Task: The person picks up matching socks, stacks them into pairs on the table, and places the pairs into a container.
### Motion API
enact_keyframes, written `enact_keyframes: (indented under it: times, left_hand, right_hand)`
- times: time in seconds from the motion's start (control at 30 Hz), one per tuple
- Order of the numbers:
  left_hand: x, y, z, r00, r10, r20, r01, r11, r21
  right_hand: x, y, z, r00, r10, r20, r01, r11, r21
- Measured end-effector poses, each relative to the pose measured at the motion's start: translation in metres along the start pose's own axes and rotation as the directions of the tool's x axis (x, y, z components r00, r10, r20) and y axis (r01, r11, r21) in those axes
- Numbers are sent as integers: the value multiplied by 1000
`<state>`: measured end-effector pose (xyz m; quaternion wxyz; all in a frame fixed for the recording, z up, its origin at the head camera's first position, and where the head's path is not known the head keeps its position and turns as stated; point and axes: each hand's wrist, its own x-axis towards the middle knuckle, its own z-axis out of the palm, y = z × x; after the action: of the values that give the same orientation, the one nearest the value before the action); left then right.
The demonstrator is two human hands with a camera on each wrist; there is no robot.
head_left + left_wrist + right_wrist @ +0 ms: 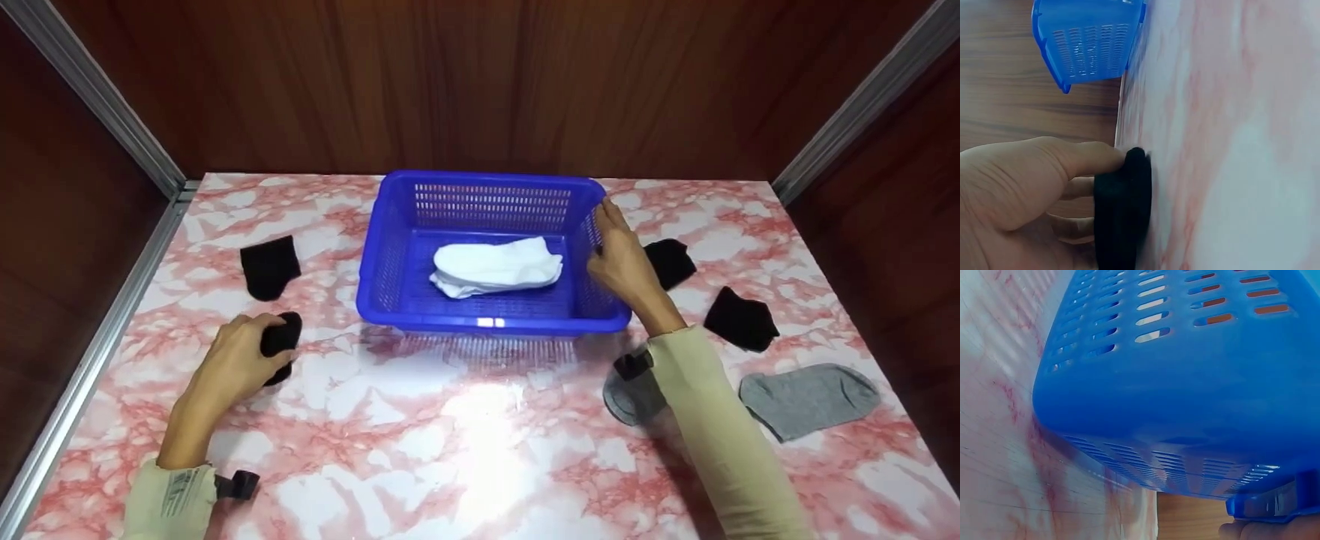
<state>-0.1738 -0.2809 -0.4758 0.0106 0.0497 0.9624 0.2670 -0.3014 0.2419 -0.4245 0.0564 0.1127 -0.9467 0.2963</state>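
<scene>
My left hand pinches a folded black sock on the table at the left. In the left wrist view, the thumb and fingers hold that black sock at the marbled surface. My right hand grips the right rim of a blue plastic basket. From the right wrist, the basket's slotted wall fills most of the view, with fingertips under its rim at the lower right. White socks lie flat together inside the basket.
Another black sock lies behind my left hand. Two folded black socks and a flat grey sock lie at the right. My right sleeve partly covers another grey sock. Brown panels enclose the table's back and sides.
</scene>
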Motion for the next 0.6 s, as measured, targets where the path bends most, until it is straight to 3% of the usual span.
enact_keyframes:
  times: [0.13,0.27,0.43,0.6]
  left_hand:
    - [-1,4,3,1000,25,-2,-25,999,-24]
    - [-3,19,8,999,41,11,-40,997,-72]
    - [-5,49,17,993,97,73,-82,979,-185]
    - [-13,90,34,972,196,127,-151,941,-302]
  right_hand:
    - [2,-1,2,1000,-4,-8,4,1000,18]
    - [2,-2,3,1000,-11,-6,11,999,31]
    - [1,-2,3,1000,-6,-3,6,1000,31]
    - [1,0,1,1000,-4,1,4,1000,29]
